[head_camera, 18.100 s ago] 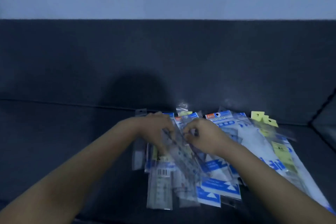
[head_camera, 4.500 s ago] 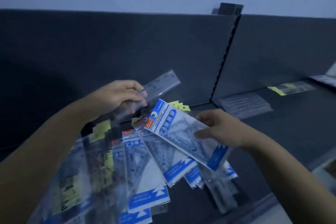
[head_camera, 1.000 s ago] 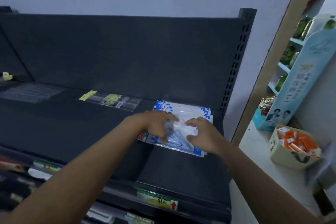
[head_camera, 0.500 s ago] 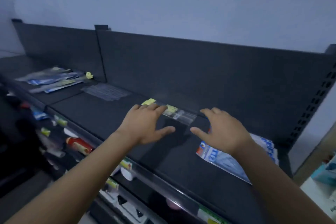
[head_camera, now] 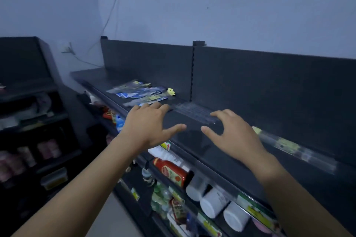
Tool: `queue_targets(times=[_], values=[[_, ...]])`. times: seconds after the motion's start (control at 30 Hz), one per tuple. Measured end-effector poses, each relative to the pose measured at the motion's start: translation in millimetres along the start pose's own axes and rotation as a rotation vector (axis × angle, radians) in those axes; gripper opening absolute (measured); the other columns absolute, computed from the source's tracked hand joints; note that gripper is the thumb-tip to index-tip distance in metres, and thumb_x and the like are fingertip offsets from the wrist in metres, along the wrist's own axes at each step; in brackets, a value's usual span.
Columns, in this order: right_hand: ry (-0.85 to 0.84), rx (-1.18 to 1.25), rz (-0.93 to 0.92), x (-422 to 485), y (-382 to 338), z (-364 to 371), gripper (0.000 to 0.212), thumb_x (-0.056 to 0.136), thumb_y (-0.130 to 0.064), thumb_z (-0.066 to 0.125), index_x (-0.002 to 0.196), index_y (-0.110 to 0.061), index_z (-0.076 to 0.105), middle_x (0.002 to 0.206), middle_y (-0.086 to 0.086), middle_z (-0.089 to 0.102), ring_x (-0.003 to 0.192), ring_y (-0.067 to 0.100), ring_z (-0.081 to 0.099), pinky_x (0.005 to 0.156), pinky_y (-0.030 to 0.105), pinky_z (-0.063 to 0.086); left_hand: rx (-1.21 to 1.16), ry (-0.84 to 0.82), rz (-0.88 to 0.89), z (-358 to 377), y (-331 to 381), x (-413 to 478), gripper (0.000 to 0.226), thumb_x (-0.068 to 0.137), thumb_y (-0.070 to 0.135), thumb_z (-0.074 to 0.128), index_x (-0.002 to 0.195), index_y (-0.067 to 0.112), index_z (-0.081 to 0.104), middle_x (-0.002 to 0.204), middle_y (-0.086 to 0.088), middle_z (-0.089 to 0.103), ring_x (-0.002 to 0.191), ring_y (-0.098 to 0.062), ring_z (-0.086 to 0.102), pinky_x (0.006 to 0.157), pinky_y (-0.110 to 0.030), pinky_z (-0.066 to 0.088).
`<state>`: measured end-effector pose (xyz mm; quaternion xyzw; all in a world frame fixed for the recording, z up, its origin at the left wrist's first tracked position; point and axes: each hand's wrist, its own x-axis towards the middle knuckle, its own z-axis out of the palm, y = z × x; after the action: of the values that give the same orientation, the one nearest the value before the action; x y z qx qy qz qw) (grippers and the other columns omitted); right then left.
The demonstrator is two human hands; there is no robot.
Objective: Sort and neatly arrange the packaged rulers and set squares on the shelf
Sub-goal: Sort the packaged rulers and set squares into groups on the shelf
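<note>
Dark shelf (head_camera: 221,152), both hands spread palm-down above it, left hand (head_camera: 148,123), right hand (head_camera: 234,133), holding nothing

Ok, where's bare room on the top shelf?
Bare: the far-left end beyond the mixed pile, and the front strip before the long ruler packet. Crowded: the pile and the clear packets by the divider.

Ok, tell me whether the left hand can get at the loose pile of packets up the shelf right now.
Probably yes. The left hand is open and holds nothing, and its fingertips seem right by the near edge of the pile of packets on the shelf. Nothing stands between them.
</note>
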<state>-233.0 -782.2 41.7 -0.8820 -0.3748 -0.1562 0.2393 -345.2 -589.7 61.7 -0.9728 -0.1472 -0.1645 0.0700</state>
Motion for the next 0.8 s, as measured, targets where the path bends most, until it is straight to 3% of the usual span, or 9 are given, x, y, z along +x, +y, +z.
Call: queue_targets(times=[0.23,0.37,0.43,0.8], values=[[-0.082,0.078,-0.033,84.4,-57.3,71.3,0.050,0.090,-0.050,0.052,0.133,-0.026,0.048,0.135,-0.008,0.048,0.122,0.015,0.049,0.095,0.036,0.045,0.024,-0.075,-0.138,44.1,-115.6,36.7,0.093,0.072,0.087,0.016,0.139,0.028,0.042,0.136,0.004,0.052,0.121,-0.022,0.050,0.098,-0.038,0.037],[-0.105,0.099,-0.052,148.4,-76.5,115.6,0.051,0.089,-0.052,0.053,0.132,-0.025,0.049,0.130,-0.006,0.050,0.113,0.016,0.053,0.087,0.034,0.047,0.019,-0.093,-0.186,70.7,-171.0,78.0,0.098,0.068,0.089,0.013,0.138,0.027,0.042,0.137,0.004,0.052,0.121,-0.022,0.051,0.098,-0.038,0.036],[-0.117,0.102,-0.052,180.5,-83.6,137.2,0.050,0.089,-0.052,0.052,0.130,-0.024,0.050,0.128,-0.005,0.051,0.108,0.016,0.055,0.084,0.034,0.048,0.017,-0.087,-0.196,83.2,-197.5,103.1,0.090,0.074,0.086,0.019,0.137,0.027,0.043,0.135,0.003,0.054,0.118,-0.023,0.053,0.097,-0.038,0.037],[-0.246,0.096,-0.009,343.3,-111.6,241.9,0.054,0.090,-0.051,0.051,0.136,-0.025,0.044,0.137,-0.006,0.047,0.123,0.015,0.048,0.097,0.035,0.044,0.004,-0.157,-0.196,145.5,-328.0,248.0,0.080,0.080,0.080,0.034,0.138,0.026,0.043,0.137,0.001,0.053,0.119,-0.023,0.054,0.095,-0.036,0.039]])
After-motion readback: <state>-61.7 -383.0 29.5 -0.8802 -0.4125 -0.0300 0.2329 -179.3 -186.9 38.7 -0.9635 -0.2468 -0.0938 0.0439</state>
